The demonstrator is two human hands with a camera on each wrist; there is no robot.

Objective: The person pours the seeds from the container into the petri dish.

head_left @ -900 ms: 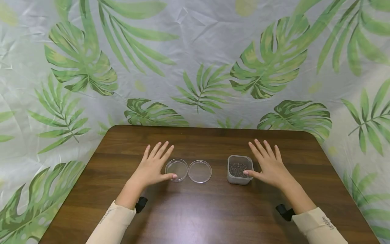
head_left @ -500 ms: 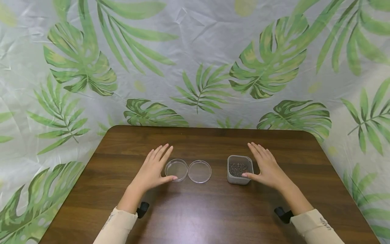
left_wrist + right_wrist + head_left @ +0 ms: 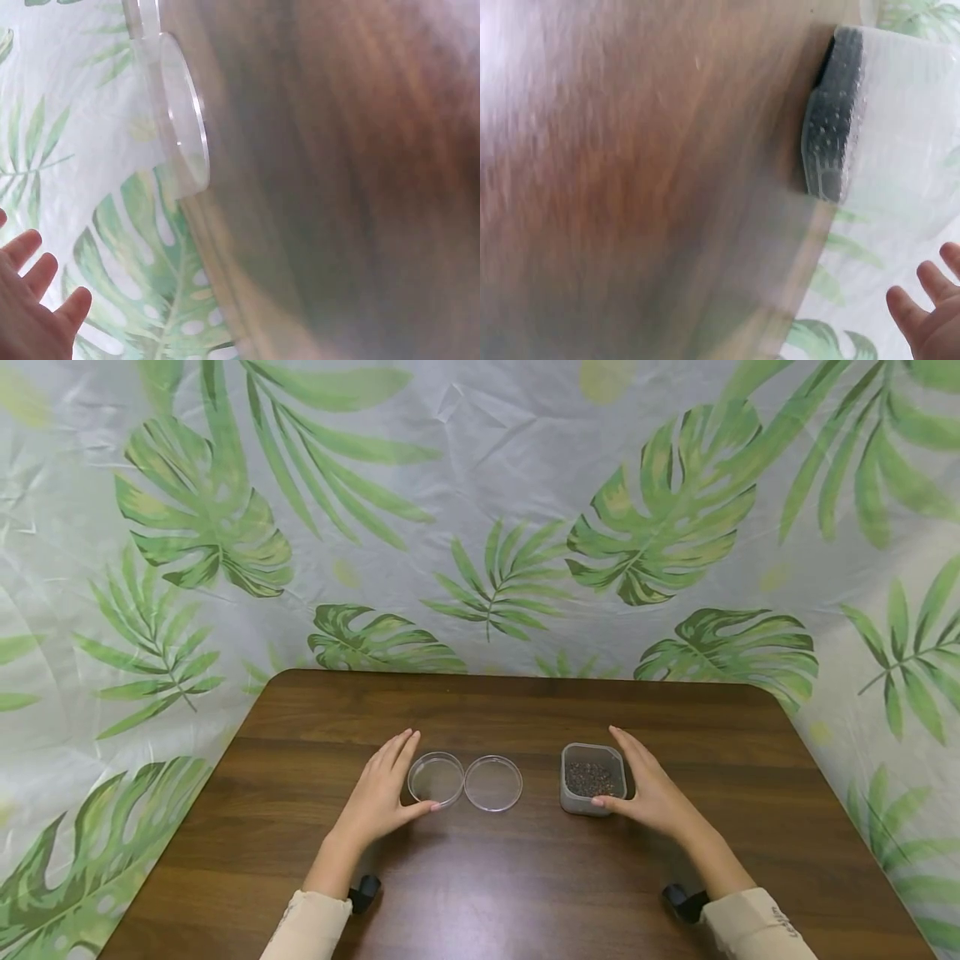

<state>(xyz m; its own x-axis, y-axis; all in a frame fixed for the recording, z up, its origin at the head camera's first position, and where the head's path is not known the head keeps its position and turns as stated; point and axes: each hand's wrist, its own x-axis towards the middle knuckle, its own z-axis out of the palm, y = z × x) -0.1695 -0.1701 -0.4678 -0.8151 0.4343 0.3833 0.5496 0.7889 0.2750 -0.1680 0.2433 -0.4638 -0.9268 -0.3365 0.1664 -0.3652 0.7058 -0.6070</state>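
Observation:
Two clear round petri dish halves lie side by side on the table. My left hand [image 3: 378, 797] curves around the outer side of the left dish [image 3: 437, 754], its thumb overlapping the near rim; contact cannot be told. The other clear disc [image 3: 492, 757] is just to its right. A square translucent tub [image 3: 579, 805] of dark granules [image 3: 588, 778] stands further right. Beside it is my right hand [image 3: 654, 793], fingers extended, thumb over the near right corner. In the right wrist view a gap separates the fingers from the tub [image 3: 900, 120]. Both hands hold nothing.
The brown wooden table [image 3: 480, 877] has rounded far corners. Behind it hangs a pale curtain [image 3: 517, 460] with green leaf prints. Bare tabletop lies between the clear disc and the tub. Black wrist mounts [image 3: 365, 893] hang below both sleeves.
The spread fingers of both hands have drawn together and bent slightly inward. Left hand moves a little right, toward its dish; right hand a little left, toward the tub. Dishes and tub stay put.

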